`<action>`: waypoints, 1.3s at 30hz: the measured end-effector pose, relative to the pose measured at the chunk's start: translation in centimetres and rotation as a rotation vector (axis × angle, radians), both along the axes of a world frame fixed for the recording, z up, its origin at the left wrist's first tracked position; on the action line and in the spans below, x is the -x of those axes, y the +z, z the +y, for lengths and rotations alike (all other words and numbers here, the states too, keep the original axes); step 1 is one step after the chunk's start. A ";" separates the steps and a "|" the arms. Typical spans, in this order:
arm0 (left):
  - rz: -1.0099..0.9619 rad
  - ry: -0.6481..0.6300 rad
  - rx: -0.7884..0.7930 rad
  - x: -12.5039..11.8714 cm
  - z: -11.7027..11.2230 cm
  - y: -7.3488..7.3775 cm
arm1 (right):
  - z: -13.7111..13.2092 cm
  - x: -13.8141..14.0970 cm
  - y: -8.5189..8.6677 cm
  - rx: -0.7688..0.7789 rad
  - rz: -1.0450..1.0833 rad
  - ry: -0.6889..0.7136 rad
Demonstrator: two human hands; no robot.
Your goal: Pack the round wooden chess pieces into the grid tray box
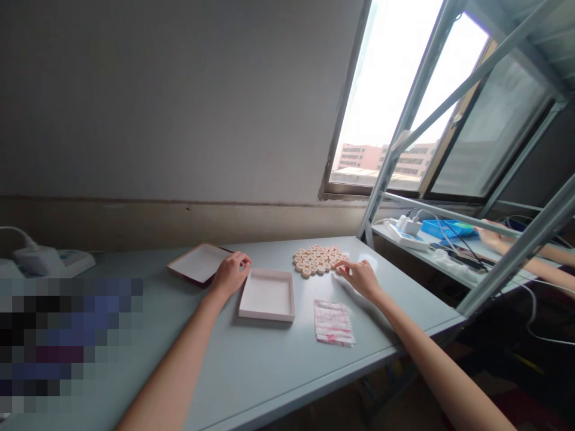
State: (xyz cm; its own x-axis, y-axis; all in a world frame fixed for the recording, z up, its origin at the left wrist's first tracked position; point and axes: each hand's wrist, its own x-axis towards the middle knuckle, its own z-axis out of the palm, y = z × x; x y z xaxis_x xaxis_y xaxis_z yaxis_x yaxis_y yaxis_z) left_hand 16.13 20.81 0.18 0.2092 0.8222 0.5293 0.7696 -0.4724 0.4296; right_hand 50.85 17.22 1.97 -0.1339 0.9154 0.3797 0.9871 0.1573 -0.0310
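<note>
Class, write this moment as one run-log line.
left hand: between lid and box | right hand: at edge of discs, grip unclear | box: open on table

Cannot read markings on round pieces (pixel 318 260), beyond and right of white box (pixel 267 293); too small. Cannot confirm any grip by right hand (pixel 362 278) there. Cannot see part of dark-rimmed tray (pixel 197 263), left of box, behind left hand (pixel 230 273). Cannot resolve pixelated patch (pixel 63 335), cut by left edge, far left of box.

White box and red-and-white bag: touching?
Apart. The head view shows a strip of table between the white box and the red-and-white bag.
</note>
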 end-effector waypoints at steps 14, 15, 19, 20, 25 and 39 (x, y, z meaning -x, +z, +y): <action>0.012 -0.008 0.014 -0.1 -0.1 0.1 | 0.4 -0.7 -0.9 0.071 -0.010 -0.140; 0.011 -0.008 0.015 -0.1 -0.2 0.1 | 0.4 -0.6 -0.8 0.073 -0.008 -0.140; 0.010 -0.003 0.012 -0.2 -0.3 0.2 | 0.0 -0.6 -0.4 0.089 -0.007 -0.146; 0.009 0.002 0.009 -0.2 -0.3 0.3 | -0.3 -0.6 -0.2 0.094 -0.010 -0.152; 0.003 0.014 -0.009 -0.2 -0.3 0.3 | -2.5 -0.5 1.0 0.147 0.048 -0.093; -0.093 -0.034 -0.069 -1.5 -1.8 2.3 | -6.4 2.5 0.8 0.496 0.315 0.314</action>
State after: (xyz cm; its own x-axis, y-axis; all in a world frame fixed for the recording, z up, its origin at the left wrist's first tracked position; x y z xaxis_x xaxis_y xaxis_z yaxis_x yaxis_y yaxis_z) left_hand 17.67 19.04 2.50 0.1838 0.7762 0.6032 0.7110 -0.5287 0.4637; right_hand 48.40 10.83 2.79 -0.3745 0.9272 -0.0114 0.8284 0.3291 -0.4532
